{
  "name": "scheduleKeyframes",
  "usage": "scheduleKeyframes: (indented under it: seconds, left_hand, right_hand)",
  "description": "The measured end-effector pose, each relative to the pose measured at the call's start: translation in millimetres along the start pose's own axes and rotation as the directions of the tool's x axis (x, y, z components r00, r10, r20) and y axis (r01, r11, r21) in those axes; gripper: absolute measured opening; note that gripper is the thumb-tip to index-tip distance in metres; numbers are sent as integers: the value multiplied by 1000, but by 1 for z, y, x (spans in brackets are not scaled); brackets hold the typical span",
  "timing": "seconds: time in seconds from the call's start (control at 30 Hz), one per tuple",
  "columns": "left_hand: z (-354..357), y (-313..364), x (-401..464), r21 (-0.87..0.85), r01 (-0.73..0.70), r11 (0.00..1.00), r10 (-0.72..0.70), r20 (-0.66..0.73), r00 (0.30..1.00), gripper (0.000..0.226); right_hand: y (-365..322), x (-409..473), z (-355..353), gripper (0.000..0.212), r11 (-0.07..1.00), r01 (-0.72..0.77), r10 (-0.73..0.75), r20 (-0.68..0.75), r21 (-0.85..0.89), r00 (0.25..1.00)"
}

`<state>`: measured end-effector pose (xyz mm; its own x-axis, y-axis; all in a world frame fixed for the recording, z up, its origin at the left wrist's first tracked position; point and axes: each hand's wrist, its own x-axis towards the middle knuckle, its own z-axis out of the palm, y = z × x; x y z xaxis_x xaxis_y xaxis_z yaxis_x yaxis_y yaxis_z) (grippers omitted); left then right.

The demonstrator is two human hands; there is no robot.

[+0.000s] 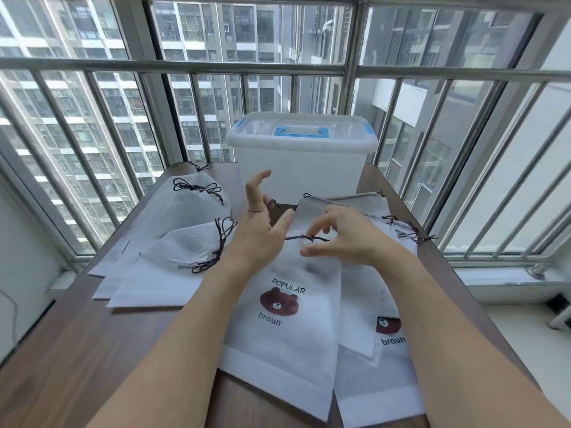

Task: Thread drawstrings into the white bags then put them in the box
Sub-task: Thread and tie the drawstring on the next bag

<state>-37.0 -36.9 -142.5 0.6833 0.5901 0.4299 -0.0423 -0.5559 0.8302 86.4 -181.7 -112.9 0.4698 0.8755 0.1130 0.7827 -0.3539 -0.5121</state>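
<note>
A white bag (290, 322) printed with a brown bear and "POPULAR broun" lies flat on the wooden table (92, 350) in front of me. A dark drawstring (296, 238) crosses its top edge. My left hand (259, 220) is raised over the bag's upper left corner, fingers spread, holding nothing. My right hand (343, 236) hovers over the bag's top, fingers loosely curved, one fingertip at the drawstring's knot and the thumb apart from it. The translucent box (304, 168), with a blue-handled lid on, stands behind at the table's far edge.
Threaded white bags (197, 199) with dark cords lie in a heap at the left. More white bags (374, 304) are stacked at the right, some with cord ends (411, 234) showing. A metal railing (185, 66) and windows surround the table on three sides.
</note>
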Motion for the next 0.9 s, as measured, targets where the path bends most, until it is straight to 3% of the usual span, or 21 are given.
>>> scheduleKeyframes:
  seconds: [0.07,0.13,0.27,0.37,0.47,0.6,0.7,0.9]
  left_hand:
    - [-2,4,-1,39,-44,998,44,11,999,40]
    - [-5,6,-1,195,-90,977,75,82,994,9]
    - [-3,-3,-2,409,-177,895,100,202,974,44]
    - [-7,-4,-1,428,-191,883,123,182,976,56]
    - [-10,2,0,377,-166,911,112,160,981,61]
    - [-7,10,-2,205,-89,975,58,152,987,59]
    - [-4,10,-1,78,-68,995,55,158,986,55]
    - [-3,16,0,-227,39,973,7,200,980,53]
  right_hand:
    - [3,1,-1,25,1000,26,-26,8,6,1000]
    - [6,0,-2,22,998,43,-43,14,35,999]
    - [9,-1,-3,19,996,37,-34,-31,85,999]
    - [11,-2,-4,44,995,13,-4,-89,103,996]
    - [9,-6,-7,63,980,28,-17,-57,195,998]
    - [6,-2,-8,51,936,-62,75,-24,346,997]
    - [8,1,-6,42,948,-83,90,-7,307,996]
    - [14,7,0,45,963,-24,36,-38,268,999]
